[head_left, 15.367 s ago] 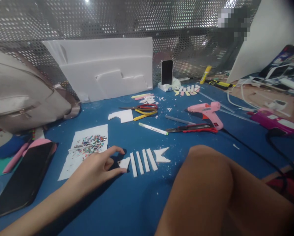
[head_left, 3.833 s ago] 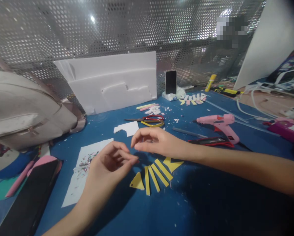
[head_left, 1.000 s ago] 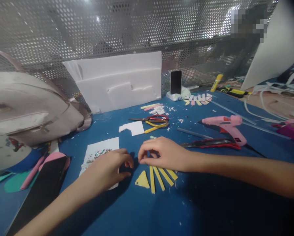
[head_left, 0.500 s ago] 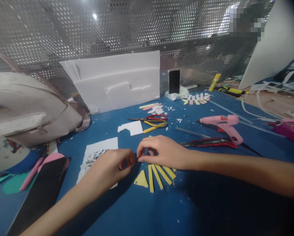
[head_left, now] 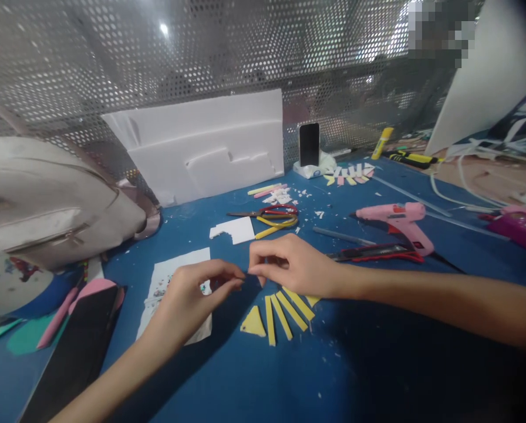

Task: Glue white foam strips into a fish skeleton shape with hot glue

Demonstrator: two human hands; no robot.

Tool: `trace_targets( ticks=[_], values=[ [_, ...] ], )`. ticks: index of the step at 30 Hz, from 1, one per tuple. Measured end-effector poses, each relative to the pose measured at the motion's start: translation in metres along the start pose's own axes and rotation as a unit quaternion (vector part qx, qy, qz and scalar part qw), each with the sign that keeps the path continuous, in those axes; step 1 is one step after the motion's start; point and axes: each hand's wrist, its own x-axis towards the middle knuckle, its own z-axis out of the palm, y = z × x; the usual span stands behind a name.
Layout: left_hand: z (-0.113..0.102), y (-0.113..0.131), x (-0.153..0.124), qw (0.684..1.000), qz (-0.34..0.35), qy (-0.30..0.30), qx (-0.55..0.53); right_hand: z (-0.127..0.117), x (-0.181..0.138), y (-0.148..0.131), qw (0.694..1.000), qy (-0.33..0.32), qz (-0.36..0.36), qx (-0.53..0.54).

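My left hand [head_left: 201, 288] is closed in a loose pinch, over the right edge of a white sheet [head_left: 188, 258] strewn with small shiny bits. My right hand [head_left: 289, 264] also pinches, its fingertips almost meeting the left ones. Whatever lies between either hand's fingertips is too small to make out. Just below the right hand, several yellow strips [head_left: 282, 317] fan out on the blue table, partly hidden by it. A yellow triangular piece [head_left: 253, 322] with a dark dot lies at their left end.
Beyond the hands lie scissors [head_left: 276, 218] and a white cut piece [head_left: 234, 229]. A pink glue gun [head_left: 395, 220] and a red-edged tool [head_left: 377, 252] lie right. A phone [head_left: 309, 145] stands at the back. A bag [head_left: 56, 194] and black case [head_left: 76, 346] are left.
My left hand has turned slightly, its fingers now stretched further toward the right hand. My right hand has lifted a little and its fingertips point more downward. The yellow pieces stay put.
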Motion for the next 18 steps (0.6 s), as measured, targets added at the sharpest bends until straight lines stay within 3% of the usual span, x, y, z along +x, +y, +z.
trace_targets(
  ticks=[5, 9, 13, 16, 18],
  values=[
    [-0.009, 0.001, 0.000, 0.998, -0.002, 0.059, -0.019, -0.014, 0.007, 0.005, 0.995, 0.074, 0.003, 0.064],
    [-0.013, 0.010, -0.003, 0.994, 0.035, 0.087, -0.052, -0.019, 0.012, 0.014, 0.995, 0.076, 0.013, 0.067],
    [-0.004, 0.014, -0.009, 0.976, 0.073, 0.063, -0.197, -0.015, 0.011, 0.016, 0.997, 0.059, 0.023, 0.053],
    [0.005, 0.011, -0.011, 0.939, 0.029, 0.058, -0.338, -0.012, 0.008, 0.014, 0.998, 0.050, 0.022, 0.042],
    [0.010, 0.007, -0.010, 0.924, -0.003, 0.059, -0.378, -0.011, 0.007, 0.012, 0.998, 0.051, 0.019, 0.037]
  ],
)
